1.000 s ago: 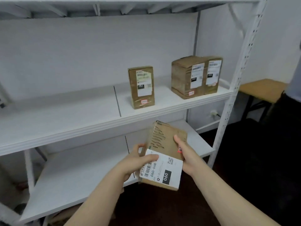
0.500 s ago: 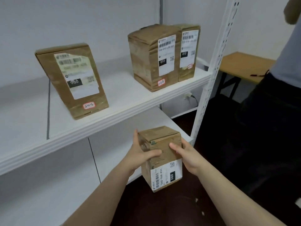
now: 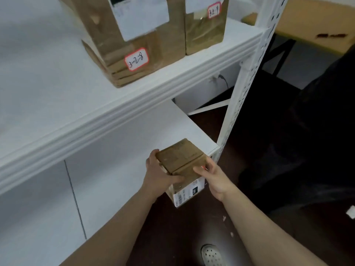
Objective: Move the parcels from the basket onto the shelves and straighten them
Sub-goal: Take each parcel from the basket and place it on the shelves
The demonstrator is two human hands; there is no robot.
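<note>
A small brown cardboard parcel with a white barcode label on its front is held upright between both hands at the right front corner of the lower shelf. My left hand grips its left side with the thumb across the front. My right hand holds its right side. Whether the parcel's base touches the shelf is hidden. On the upper shelf stand two taller brown parcels side by side, one tagged 3-2-8 and one at the right end. No basket is in view.
The white perforated shelf post rises just right of the held parcel. A person in dark clothes stands close on the right. A wooden table sits behind the post. My shoe is on the dark floor below.
The view has moved closer and lower toward the shelves. Both hands have carried the parcel forward and down to the lower shelf's right corner, turning it upright.
</note>
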